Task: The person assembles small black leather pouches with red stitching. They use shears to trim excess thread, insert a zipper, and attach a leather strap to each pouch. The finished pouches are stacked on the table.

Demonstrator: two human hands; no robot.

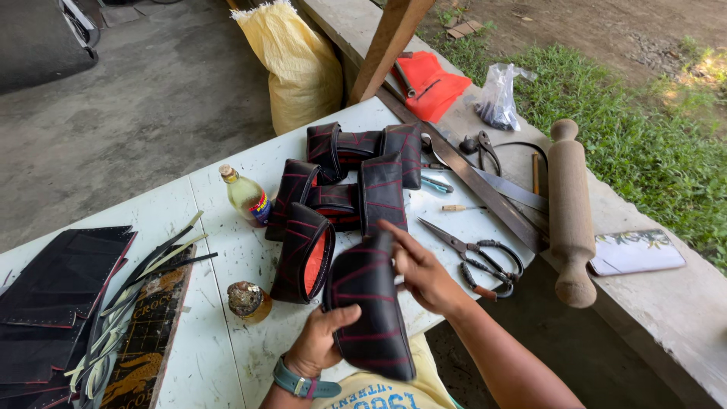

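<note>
**Two hands on one black pouch, low centre of frame**

Both hands are wrapped on the same black stitched pouch [369,307], the one with red stitching, sitting low centre in the frame just over the near edge of the white bench [227,363]. From where I'm watching, the left hand [319,341] has its grip clenched on the pouch's lower left side, thumb lying across the front. The right hand [424,274] grasps the upper right edge, fingers curled over the top. A teal wristwatch [303,385] sits on the left wrist.

Just left of the pouch there's another pouch lying open with an orange lining [307,254]. Behind those, mid-frame, a pile of finished black pouches [356,170] is bunched up together. A small bottle with yellowish liquid [246,197] stands left of the pile, and a little round tin [248,301] sits near the left hand.

Scissors [481,257] lie on the bench just right of the right hand. Further right, a wooden rolling pin [570,212] rests on the concrete ledge. Far left of the frame has flat black pieces [53,295] stacked, with thin strips [129,295] lying over a cutting mat [148,341].
</note>
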